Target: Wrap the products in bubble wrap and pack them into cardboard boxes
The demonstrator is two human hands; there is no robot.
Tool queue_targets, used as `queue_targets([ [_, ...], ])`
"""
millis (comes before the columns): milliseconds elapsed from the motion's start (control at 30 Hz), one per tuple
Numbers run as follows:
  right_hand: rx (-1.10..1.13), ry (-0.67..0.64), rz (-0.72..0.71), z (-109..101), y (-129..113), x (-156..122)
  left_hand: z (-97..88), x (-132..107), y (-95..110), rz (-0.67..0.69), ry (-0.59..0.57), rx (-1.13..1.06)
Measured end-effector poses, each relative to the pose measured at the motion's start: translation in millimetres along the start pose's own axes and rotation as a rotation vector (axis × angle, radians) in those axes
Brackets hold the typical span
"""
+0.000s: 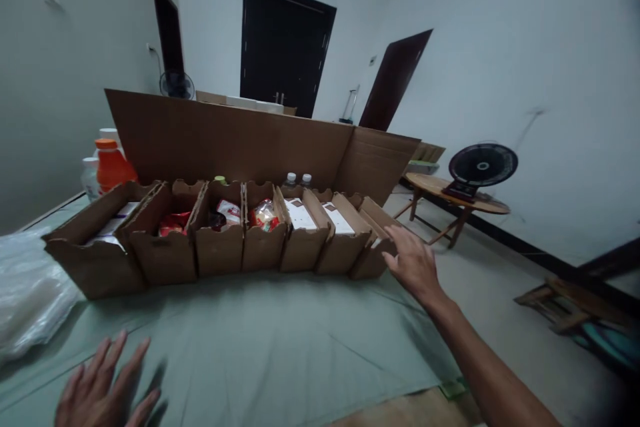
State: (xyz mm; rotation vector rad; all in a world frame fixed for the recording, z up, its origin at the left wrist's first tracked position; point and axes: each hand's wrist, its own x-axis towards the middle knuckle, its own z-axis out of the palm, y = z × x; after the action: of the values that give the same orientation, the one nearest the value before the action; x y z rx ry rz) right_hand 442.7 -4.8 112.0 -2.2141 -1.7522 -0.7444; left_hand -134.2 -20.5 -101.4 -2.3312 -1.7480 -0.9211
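Several open cardboard bins [220,257] stand side by side in a row across the table. My right hand [414,263] is at the rightmost bin [367,267], fingers stretched over its right front edge and thumb apart; whether it touches the cardboard I cannot tell. Low over the green tablecloth [240,340], at the lower left, my left hand [105,383] is spread and holds nothing. White boxes [300,215] show in some bins. Red packets [173,224] and a clear bag with red print [265,216] lie in others.
Behind the bins rises a tall cardboard panel [235,140]. Orange [113,167] and white bottles stand at its left end. Clear plastic wrap [35,287] lies at the table's left. On the right, a black fan [483,165] rests on a round wooden table [425,181]; a wooden stool [570,300] is nearer.
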Motion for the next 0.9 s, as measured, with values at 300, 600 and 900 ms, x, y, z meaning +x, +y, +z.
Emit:
queue_targets([
  [300, -0.117, -0.346, -0.175, -4, 43, 32, 15.8, -27, 32, -0.129, -0.14, 0.189],
  [600, 0.008, -0.645, -0.305, -61, -38, 3, 2.2, -24, 55, -0.053, -0.112, 0.135],
  [900, 0.342, -0.421, -0.314, -78, -140, 21, 20.5, 6, 130, 0.196, 0.059, -0.156],
])
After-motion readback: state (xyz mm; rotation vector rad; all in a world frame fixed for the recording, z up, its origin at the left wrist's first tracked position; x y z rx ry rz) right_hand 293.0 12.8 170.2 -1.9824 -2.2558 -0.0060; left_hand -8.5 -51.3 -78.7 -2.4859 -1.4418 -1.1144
